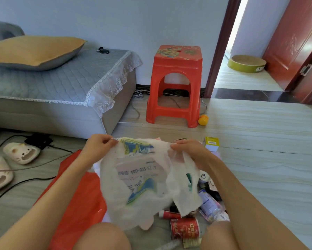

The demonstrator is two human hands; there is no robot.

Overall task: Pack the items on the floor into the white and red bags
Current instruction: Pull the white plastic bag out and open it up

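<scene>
A thin white plastic bag (142, 179) with blue, green and yellow print hangs in front of me above the floor. My left hand (99, 145) pinches its top edge on the left, and my right hand (189, 150) pinches the top edge on the right, so the rim is stretched between them. Flat on the floor under my left forearm lies the red bag (79, 201). Loose items sit on the floor below and right of the white bag: a red can (185, 228), a red tube (169, 214), a clear wrapped packet (212, 206) and a small yellow and white box (212, 143). The white bag hides other items.
A red plastic stool (175, 85) stands ahead against the wall, with a yellow ball (203, 120) by its leg. A grey sofa bed (57, 94) with an orange cushion is at the left. Two cat slippers (21, 152) and black cables lie on the left floor. An open doorway is at the right.
</scene>
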